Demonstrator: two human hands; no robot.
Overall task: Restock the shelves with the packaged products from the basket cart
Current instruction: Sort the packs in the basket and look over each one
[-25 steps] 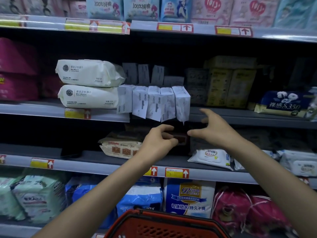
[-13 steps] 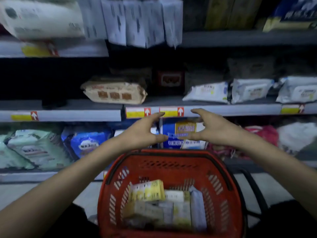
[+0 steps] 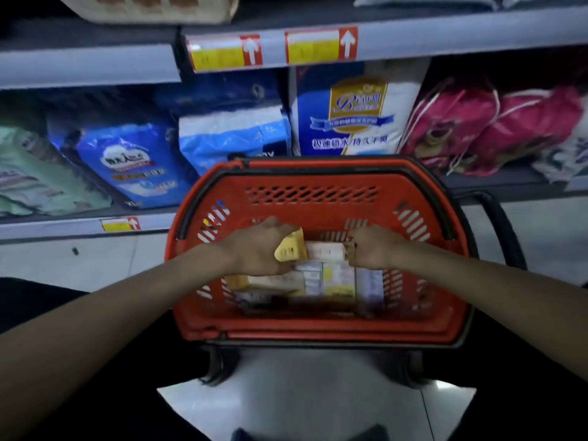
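Yellow price labels (image 3: 224, 54), pink drawstring bags (image 3: 471, 122), tiled floor (image 3: 63, 265)

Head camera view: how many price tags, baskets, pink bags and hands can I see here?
Yellow-and-red shelf price tags: 3
Red plastic basket: 1
Pink drawstring bags: 2
Bare hands: 2 (left hand gripping a yellow pack, right hand gripping a white pack)
Total: 8

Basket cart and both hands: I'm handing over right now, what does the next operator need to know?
Left hand: grips yellow packet, low inside the red basket.
Right hand: fingers curled on the end of a white packet beside it.
Done: both packets grasped, not yet lifted out.
Left: lift them, shelve them, then clear the other packets on the basket floor.
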